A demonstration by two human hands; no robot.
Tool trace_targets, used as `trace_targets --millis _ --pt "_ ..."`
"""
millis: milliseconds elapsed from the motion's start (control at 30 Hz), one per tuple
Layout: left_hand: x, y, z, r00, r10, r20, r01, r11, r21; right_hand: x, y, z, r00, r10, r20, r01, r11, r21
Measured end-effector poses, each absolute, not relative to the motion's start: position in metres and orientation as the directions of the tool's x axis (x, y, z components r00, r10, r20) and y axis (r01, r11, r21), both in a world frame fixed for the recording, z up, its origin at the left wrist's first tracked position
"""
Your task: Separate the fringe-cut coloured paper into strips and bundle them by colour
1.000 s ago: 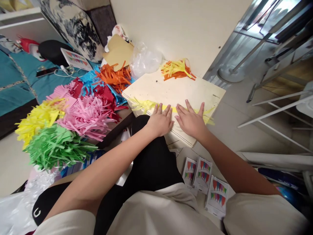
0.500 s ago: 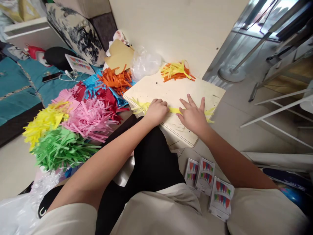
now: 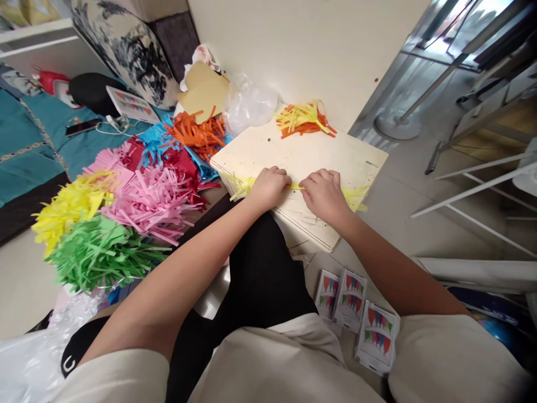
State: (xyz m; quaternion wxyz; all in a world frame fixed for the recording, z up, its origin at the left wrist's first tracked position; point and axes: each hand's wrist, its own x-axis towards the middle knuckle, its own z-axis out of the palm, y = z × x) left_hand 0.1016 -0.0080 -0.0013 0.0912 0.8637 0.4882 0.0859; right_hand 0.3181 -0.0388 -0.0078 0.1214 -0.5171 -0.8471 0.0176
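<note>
A yellow tissue paper tassel [image 3: 297, 186] lies across the pale wooden board [image 3: 268, 151], its middle narrowed to a thin strip. My left hand [image 3: 271, 188] is closed on the strip's left part, with fringe [image 3: 241, 186] spreading out past it. Facing it, my right hand [image 3: 323, 193] has its fingers curled down on the strip's right part; more fringe [image 3: 356, 196] shows beyond it toward the board's right edge. The fingertips of both hands are partly hidden. Farther back on the board sits a pile of finished-looking yellow and orange tassels [image 3: 304, 118].
Bundles of fringed paper lie on the left: green [image 3: 107, 252], yellow [image 3: 71, 207], pink [image 3: 149, 198], red [image 3: 184, 168] and orange [image 3: 197, 134]. A clear plastic bag [image 3: 249, 103] rests behind the board. Several printed packs [image 3: 375, 336] are on the floor, right of my leg.
My right hand's spread fingers have curled in and closed on the yellow paper. The flat yellow band between the hands has become a thinner strip. My left hand has barely moved.
</note>
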Motion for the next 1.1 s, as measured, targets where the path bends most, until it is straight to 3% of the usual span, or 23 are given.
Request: trace_targets --millis 167,333,500,700,867,1100 --pt "0.098 -0.015 -0.001 0.501 0.861 0.089 0.822 -0.505 0.261 0.321 -0.035 -0.012 -0.409 0.896 0.175 0.874 0.44 -0.208" --pt "0.099 -0.023 0.001 0.549 0.83 0.096 0.817 -0.558 0.149 0.325 -0.034 -0.017 -0.371 0.916 0.156 0.865 0.401 -0.301" --pt "0.1 -0.026 0.003 0.555 0.827 0.087 0.82 -0.562 0.107 0.329 -0.035 -0.019 -0.368 0.914 0.172 0.864 0.404 -0.301" --pt "0.097 -0.023 0.001 0.465 0.883 0.061 0.859 -0.467 0.209 0.334 -0.031 -0.022 -0.309 0.94 0.144 0.874 0.34 -0.347" --pt "0.098 -0.016 -0.002 0.378 0.925 0.027 0.885 -0.37 0.283 0.332 -0.029 -0.023 -0.234 0.963 0.136 0.922 0.264 -0.284" --pt "0.103 -0.017 0.001 0.313 0.95 -0.004 0.925 -0.303 0.23 0.331 -0.031 -0.025 -0.214 0.965 0.15 0.957 0.237 -0.165"
